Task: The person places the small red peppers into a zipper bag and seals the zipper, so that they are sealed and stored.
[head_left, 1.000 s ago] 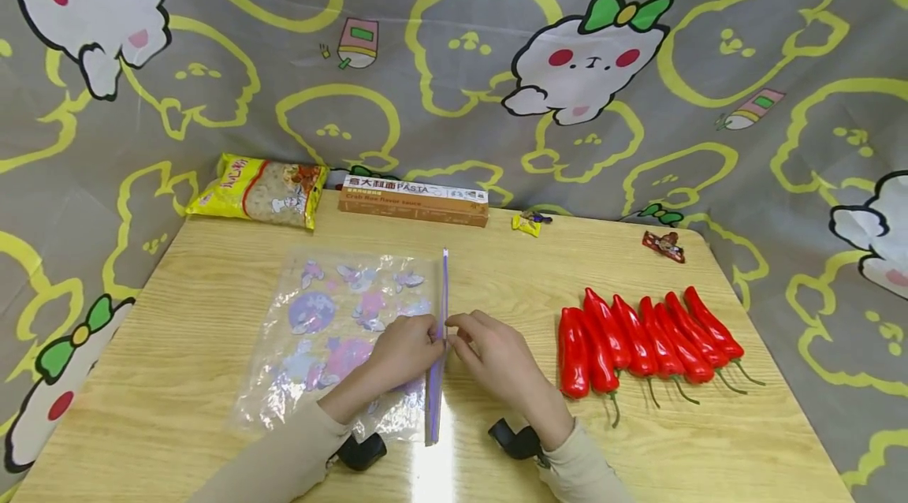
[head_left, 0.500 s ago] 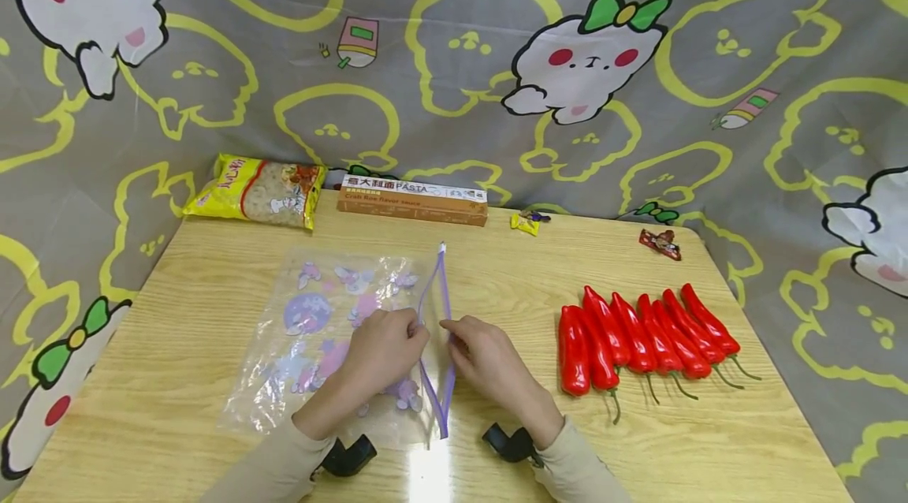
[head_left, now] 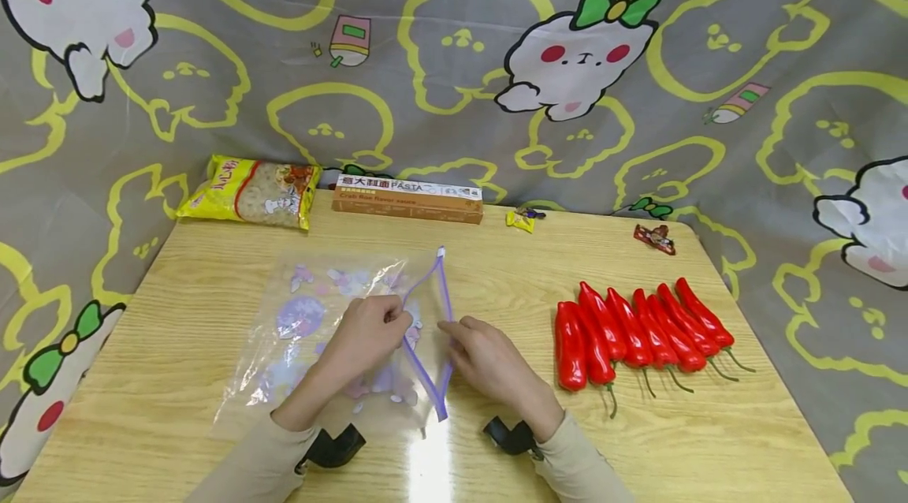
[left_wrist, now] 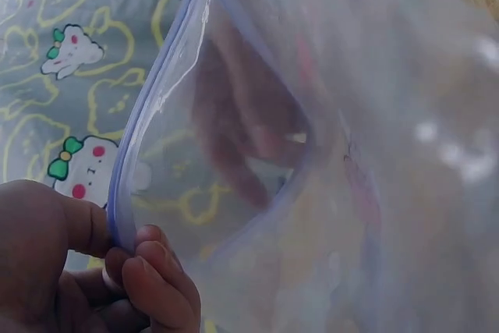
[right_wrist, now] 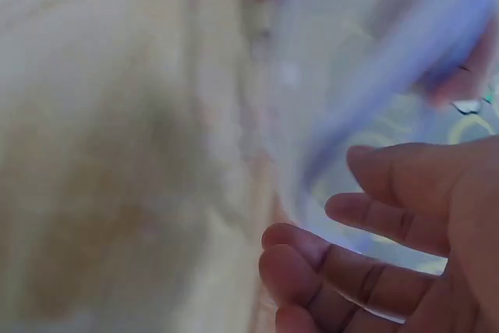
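Observation:
A clear zip bag [head_left: 301, 365] with pastel cartoon prints lies on the table, its purple-edged mouth parted into a diamond in the head view. My left hand [head_left: 369, 333] pinches the left lip of that mouth. In the left wrist view its thumb and fingers [left_wrist: 160, 282] close on the purple zip strip [left_wrist: 125, 154]. My right hand [head_left: 493, 361] is at the opposite lip, index fingertip over the strip. The right wrist view shows its thumb and fingers [right_wrist: 374, 271] loosely bent and apart, beside the blurred strip; whether they touch the plastic is unclear.
Several red peppers [head_left: 638, 337] lie in a row on the right of the table [head_left: 170, 329]. Along the back are a yellow food bag [head_left: 251, 191], a pasta box [head_left: 407, 199], small yellow and dark packets [head_left: 521, 221] and a red-brown wrapper [head_left: 655, 238]. Patterned cloth [head_left: 440, 38] encloses the table.
The bag's mouth has gone from nearly flat to a wide diamond. My left hand has drawn its lip leftward and slightly back; the right hand has barely moved.

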The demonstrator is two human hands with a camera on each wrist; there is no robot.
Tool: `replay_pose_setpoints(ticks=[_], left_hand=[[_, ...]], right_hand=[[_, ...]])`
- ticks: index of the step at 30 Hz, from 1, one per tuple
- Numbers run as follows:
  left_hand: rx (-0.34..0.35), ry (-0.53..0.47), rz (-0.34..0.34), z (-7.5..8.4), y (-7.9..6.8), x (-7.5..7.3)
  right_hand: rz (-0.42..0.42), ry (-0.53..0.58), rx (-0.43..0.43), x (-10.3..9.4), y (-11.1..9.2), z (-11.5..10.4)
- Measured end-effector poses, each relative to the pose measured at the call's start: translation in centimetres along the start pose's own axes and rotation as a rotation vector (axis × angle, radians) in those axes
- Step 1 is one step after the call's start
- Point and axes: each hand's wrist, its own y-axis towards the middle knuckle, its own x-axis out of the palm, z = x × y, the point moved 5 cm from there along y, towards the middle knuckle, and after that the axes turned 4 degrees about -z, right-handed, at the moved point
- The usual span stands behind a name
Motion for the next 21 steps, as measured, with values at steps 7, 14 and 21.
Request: replay_pose_setpoints(ticks=[7,14,21], left_hand=[[-0.032,-0.062,0.016,-0.4,0.6,0.6],[-0.039,-0.049,0.026,-0.2,0.6,0.6],[-0.059,-0.052,0.024,-0.6,0.3,0.4]], right_hand=[[0.142,-0.056,0.205,-4.2,-2.4,2.3],[0.292,-0.429,0.462,-6.4,-8.6,6.8],[0.104,-0.439,0.546,-4.6,-9.9,7.8]])
